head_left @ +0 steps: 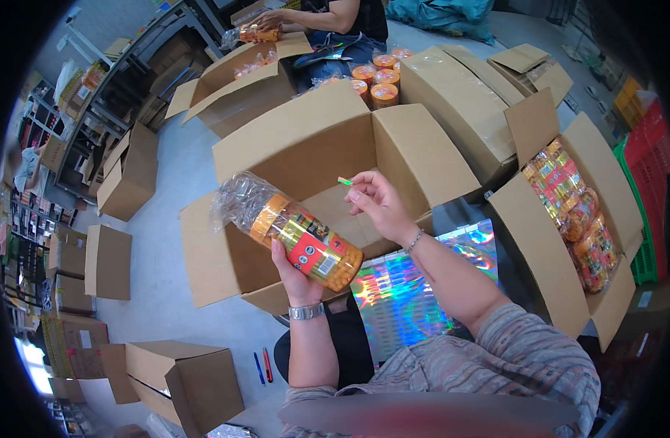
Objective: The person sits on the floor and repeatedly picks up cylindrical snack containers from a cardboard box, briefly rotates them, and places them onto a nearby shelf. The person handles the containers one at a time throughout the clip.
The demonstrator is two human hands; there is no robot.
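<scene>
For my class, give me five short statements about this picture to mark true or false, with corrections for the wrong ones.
1. The left hand holds a clear jar with an orange lid. True.
2. A pen is in the other hand. False: the right hand pinches a small, shiny piece.
3. A rainbow-sheened sheet lies between the large open box and the patterned shirt. True.
4. Every box is empty. False: the open box on the right holds wrapped goods.
5. Several orange-lidded jars stand beyond the large open box. True.
</scene>
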